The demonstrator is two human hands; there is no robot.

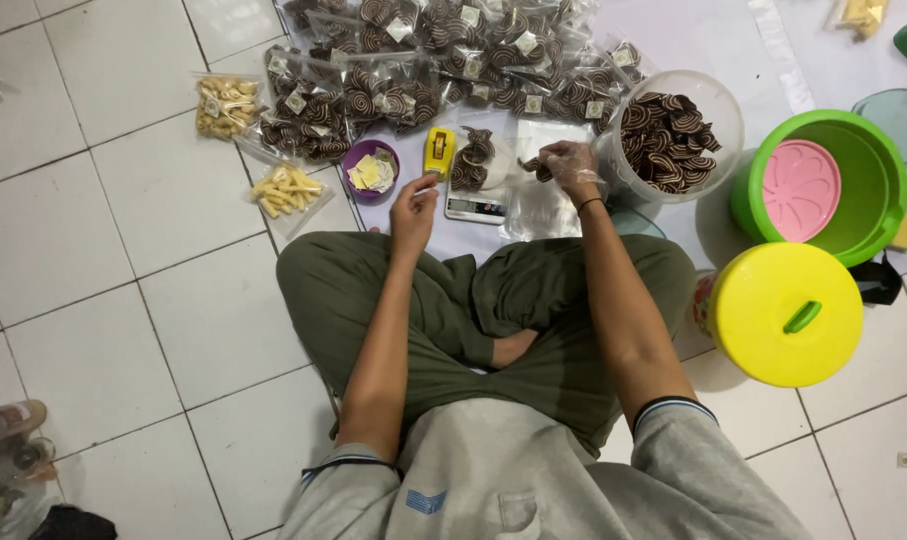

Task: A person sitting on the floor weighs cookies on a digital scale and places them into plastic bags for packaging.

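Two hands work over a small scale (477, 203) on the floor sheet. Right hand (571, 167), in a thin clear plastic glove, pinches one or two spiral brown-striped chips (537, 168) between closed fingertips, just right of the clear bag of chips (471, 158) sitting on the scale. Left hand (414, 205), bare, fingers curled near the scale's left edge; cannot tell if it holds anything, possibly touching the bag's edge.

Chips look thin, dry, brittle: light, likely to snap if squeezed, so a soft pinch at the rim seems best. Bag is limp and slippery, best held at the open mouth.

Containers: big clear tub (674, 135) just right of the gloved hand, about half full of the same chips. Purple bowl (371, 170) holds small pale paper squares. Yellow tape dispenser (438, 151) beside it. Sealed chip bags (444, 50) piled behind; two bags of pale yellow sticks (286, 190) to the left. Green bucket (854, 180) has a pink lid inside; yellow-lidded bucket (786, 313) is closed, contents hidden.
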